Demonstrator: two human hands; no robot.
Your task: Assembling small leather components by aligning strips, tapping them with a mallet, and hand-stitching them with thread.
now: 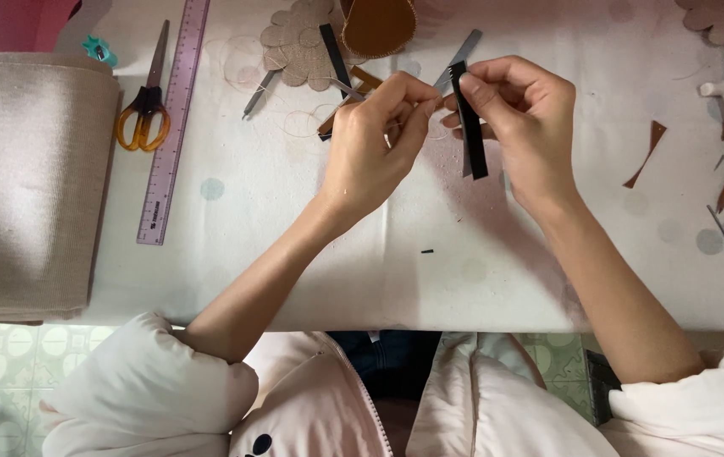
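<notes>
White padded sleeves [150, 381], nearest. Right hand [519, 127] pinches black strap [469, 127] at its upper end, above white table [430, 279]; left hand [375, 140] pinches a thin tool [347, 88] beside strap. Strap likely light, limp; best gripped near the end. Scissors [145, 106], ruler [174, 118] far left of strap.

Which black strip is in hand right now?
The black strip pinched upright by the right hand; the other strip lies on the table by the brown piece.
</notes>
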